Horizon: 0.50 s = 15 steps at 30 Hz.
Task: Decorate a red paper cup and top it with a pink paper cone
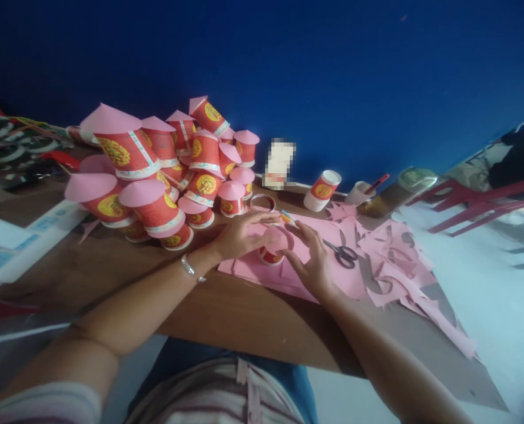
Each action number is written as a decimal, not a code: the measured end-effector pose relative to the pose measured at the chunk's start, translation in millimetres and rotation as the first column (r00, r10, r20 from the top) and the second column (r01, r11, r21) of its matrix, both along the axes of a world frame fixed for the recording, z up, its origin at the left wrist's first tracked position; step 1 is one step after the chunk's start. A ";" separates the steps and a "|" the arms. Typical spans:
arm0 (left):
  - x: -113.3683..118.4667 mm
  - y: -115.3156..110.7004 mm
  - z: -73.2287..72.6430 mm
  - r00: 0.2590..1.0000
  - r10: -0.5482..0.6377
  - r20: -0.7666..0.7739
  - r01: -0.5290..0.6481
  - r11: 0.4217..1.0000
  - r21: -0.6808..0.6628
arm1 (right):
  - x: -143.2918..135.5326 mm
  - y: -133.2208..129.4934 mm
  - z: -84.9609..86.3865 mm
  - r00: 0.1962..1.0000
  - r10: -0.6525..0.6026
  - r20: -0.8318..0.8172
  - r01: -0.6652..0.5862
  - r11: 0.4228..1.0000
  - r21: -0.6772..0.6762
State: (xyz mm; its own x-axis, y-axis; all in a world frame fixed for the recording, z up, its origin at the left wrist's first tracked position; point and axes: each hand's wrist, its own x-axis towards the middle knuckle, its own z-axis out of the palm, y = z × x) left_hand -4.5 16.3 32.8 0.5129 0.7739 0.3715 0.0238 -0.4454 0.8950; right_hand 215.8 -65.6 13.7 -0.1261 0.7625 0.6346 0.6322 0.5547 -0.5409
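Note:
In front of me a small red paper cup [271, 257] stands upright with a pink paper cone [276, 240] on top. My left hand [243, 237] reaches in from the left with fingers stretched out, its thumb at the cone's side. On the other side is my right hand [311, 259], fingers spread and thumb pointing at the cone. Whether the fingertips press on the paper cannot be made out. Under the cup lie pink paper sheets [244, 268]. Dark-handled scissors [345, 255] lie on the sheets right of my right hand.
Many finished-looking cups with pink cone tops [149, 206] are piled at the left. Behind are a tape roll [262, 203], a red-and-white cup [322, 189] and a bottle [397, 191]. Pink paper scraps [394, 259] cover the right. A white power strip [36, 241] lies far left.

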 end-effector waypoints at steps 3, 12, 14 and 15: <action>6.8 -2.7 -5.0 0.986 -0.002 0.169 0.052 0.956 -0.289 | -0.7 -1.1 0.9 0.999 0.022 -0.023 -0.022 1.000 0.000; 19.9 -6.0 -21.1 0.954 0.065 0.294 0.120 0.813 -0.570 | -1.3 0.5 -3.8 1.000 0.002 -0.003 -0.002 0.999 -0.032; 19.2 -6.0 -21.3 0.954 0.073 0.292 0.123 0.790 -0.600 | -1.8 0.2 -3.1 1.000 0.002 -0.001 -0.002 1.000 -0.026; 18.7 -6.0 -21.1 0.954 0.073 0.292 0.128 0.779 -0.613 | -2.1 0.0 -2.5 1.000 0.001 -0.001 -0.001 1.000 -0.023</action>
State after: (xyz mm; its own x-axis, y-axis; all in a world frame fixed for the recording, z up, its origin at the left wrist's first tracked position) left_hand 14.2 10.3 11.7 0.4868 0.8720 -0.0523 -0.2783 0.2116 0.9369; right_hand 213.7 -65.6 11.1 -0.1264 0.7768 0.6169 0.6314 0.5427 -0.5540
